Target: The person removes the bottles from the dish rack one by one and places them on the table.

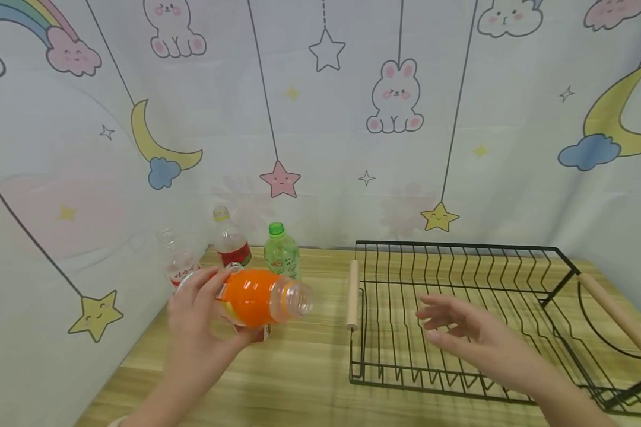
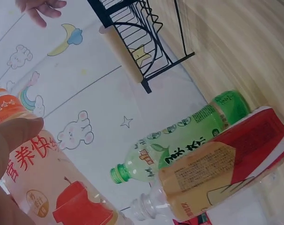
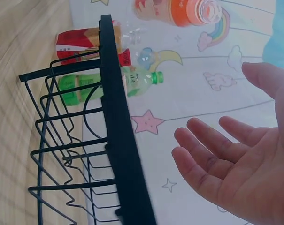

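My left hand point(image 1: 194, 323) grips a plastic drink bottle point(image 1: 253, 296) with an orange label band. The bottle is tipped nearly on its side in the head view, its uncapped mouth toward the right. Red characters and a red apple picture show on its wrapper point(image 2: 52, 187) in the left wrist view. Over the black wire dish rack point(image 1: 448, 388) hovers my right hand point(image 1: 486, 341), holding nothing. Its fingers are spread and slightly bent, palm point(image 3: 254, 173) visible in the right wrist view.
Behind the held bottle stand a green bottle point(image 1: 281, 252), a clear bottle with a red label point(image 1: 232, 243) and another clear bottle point(image 1: 178, 261). A red and tan bottle point(image 2: 221, 168) stands partly hidden behind it. The rack has wooden handles point(image 1: 353, 296). A patterned curtain point(image 1: 326, 130) hangs behind.
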Tool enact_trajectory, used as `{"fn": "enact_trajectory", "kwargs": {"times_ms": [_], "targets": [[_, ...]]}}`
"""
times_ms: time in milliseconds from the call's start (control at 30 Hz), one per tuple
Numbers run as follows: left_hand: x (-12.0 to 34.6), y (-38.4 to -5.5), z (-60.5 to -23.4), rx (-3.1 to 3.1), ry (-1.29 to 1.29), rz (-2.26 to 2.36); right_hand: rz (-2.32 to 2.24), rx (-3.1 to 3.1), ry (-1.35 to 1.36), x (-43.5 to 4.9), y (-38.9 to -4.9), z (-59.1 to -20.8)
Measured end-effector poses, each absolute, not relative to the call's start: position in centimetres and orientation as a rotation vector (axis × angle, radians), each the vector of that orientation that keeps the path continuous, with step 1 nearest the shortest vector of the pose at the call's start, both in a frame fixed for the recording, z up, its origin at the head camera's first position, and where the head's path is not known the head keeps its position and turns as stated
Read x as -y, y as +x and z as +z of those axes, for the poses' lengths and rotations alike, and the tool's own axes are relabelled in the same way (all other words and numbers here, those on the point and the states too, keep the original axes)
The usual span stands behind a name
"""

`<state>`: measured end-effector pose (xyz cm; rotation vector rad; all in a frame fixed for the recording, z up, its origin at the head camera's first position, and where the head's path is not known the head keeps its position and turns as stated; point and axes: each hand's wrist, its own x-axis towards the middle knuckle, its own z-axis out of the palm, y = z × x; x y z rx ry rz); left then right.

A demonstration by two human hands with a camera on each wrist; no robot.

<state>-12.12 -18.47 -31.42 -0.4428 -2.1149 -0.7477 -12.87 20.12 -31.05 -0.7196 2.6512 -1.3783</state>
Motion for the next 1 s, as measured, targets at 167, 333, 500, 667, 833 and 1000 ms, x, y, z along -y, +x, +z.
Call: {"fn": "enact_trajectory", "kwargs": {"times_ms": [167,333,500,667,833,1000], "targets": [[19.3,-12.2,-31.7,2.196,-0.258,-0.869,-1.414,-2.636,-0.709,-20.6,-12.7,-32.5],[20.2,-12.4,-32.0,2.202,-0.129,-0.999,-1.395,-2.634,-0.722,-20.7,-12.6,-33.5],[21.1,-12.6,-32.4,2.169,-0.034,-1.082,-1.375,-2.623,-0.730,-20.6,-12.3,-34.4],[22.0,-12.9,-32.8,2.174,0.151,-1.221,-1.352,-2.628,-0.774,-20.7,-12.1,-35.2],[22.9,-13.2,-33.4,2.151,0.255,-1.364,-1.335,-2.618,-0.773,-20.8,-12.1,-35.8],[23.4,-13.3,-34.1,2.129,0.300,-1.499,-1.300,-2.614,-0.803,-20.7,-12.2,-36.1]]}}
